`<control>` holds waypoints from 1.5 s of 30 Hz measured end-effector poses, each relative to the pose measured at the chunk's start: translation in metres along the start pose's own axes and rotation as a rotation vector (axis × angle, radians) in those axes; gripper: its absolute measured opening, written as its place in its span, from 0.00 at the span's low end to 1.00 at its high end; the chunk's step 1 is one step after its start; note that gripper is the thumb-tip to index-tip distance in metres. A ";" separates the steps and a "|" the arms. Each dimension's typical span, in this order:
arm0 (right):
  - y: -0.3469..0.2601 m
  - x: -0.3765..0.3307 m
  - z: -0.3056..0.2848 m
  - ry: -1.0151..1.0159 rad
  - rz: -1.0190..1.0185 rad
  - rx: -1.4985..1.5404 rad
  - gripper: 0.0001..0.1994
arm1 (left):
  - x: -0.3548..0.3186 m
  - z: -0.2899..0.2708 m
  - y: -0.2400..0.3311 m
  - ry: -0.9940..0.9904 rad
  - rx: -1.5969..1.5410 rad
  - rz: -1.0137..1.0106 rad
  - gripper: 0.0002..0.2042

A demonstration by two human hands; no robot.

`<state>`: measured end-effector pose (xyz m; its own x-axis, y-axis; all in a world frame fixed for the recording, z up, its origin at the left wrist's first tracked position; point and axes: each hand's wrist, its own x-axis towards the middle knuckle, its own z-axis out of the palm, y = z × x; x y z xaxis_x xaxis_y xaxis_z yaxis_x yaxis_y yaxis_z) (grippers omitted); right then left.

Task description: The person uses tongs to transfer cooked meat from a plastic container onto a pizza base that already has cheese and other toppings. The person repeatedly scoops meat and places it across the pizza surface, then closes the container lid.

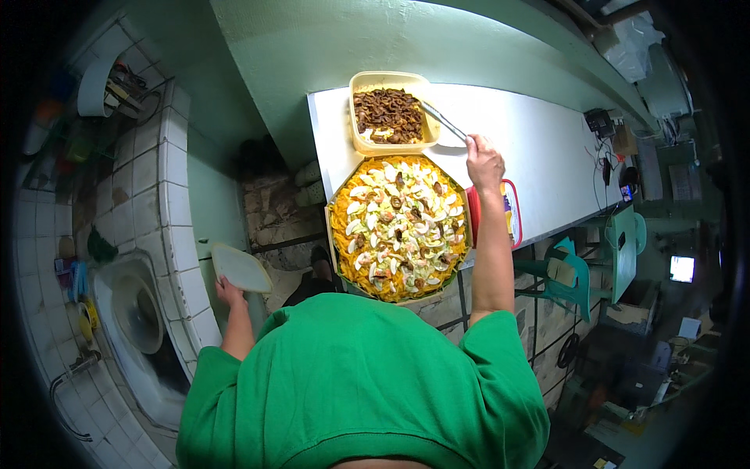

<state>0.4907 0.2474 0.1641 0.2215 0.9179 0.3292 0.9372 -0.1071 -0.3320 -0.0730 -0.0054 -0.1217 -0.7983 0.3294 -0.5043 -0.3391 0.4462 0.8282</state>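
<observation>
The tub (pixel 396 148) lies ahead-left of the nearer right hand (pixel 486 164), clamped on a utensil (pixel 446 122); the left hand (pixel 229 291) grips a lid (pixel 239 267).

The right hand (pixel 486 162) has its fingers (pixel 473 145) round a slim utensil (pixel 447 122), far end at a yellowish tub (pixel 396 148) of dark brown pieces (pixel 384 109); the left hand (pixel 228 291) holds a pale lid (pixel 241 268) (off to the side); an octagonal tray (pixel 330 234) of egg-topped orange noodles (pixel 344 207) extends past the white desk's (pixel 539 148) edge.

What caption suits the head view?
Garnished orange food; right hand holds a utensil at a yellowish tub, left hand holds a lid.
</observation>
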 end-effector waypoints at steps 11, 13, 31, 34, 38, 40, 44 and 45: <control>-0.017 0.018 0.052 -0.206 -0.350 -0.392 0.09 | -0.010 -0.017 -0.003 0.050 0.180 -0.045 0.23; -0.017 0.022 0.058 -0.215 -0.375 -0.380 0.09 | -0.008 -0.022 -0.006 0.067 0.176 -0.057 0.25; -0.004 0.029 0.057 -0.261 -0.320 -0.366 0.08 | -0.007 -0.022 -0.004 0.003 0.068 -0.090 0.23; -0.007 0.026 0.039 -0.255 -0.201 -0.304 0.11 | -0.015 -0.019 0.001 0.029 0.113 -0.086 0.22; -0.019 0.024 0.017 -0.192 -0.178 -0.243 0.12 | -0.021 -0.017 0.002 0.073 0.135 -0.089 0.21; -0.021 0.021 0.013 -0.073 -0.195 -0.188 0.13 | -0.022 -0.019 0.001 0.018 0.085 -0.099 0.22; -0.016 -0.005 0.007 0.027 -0.224 -0.104 0.10 | -0.030 -0.021 0.004 0.039 0.026 -0.079 0.22; -0.013 -0.012 0.002 -0.016 -0.197 -0.101 0.10 | -0.032 -0.018 0.009 0.059 -0.057 -0.029 0.22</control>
<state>0.4756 0.2383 0.1625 0.0283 0.9307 0.3647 0.9843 0.0377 -0.1724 -0.0597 -0.0271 -0.0940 -0.8148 0.2666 -0.5148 -0.3895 0.4059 0.8267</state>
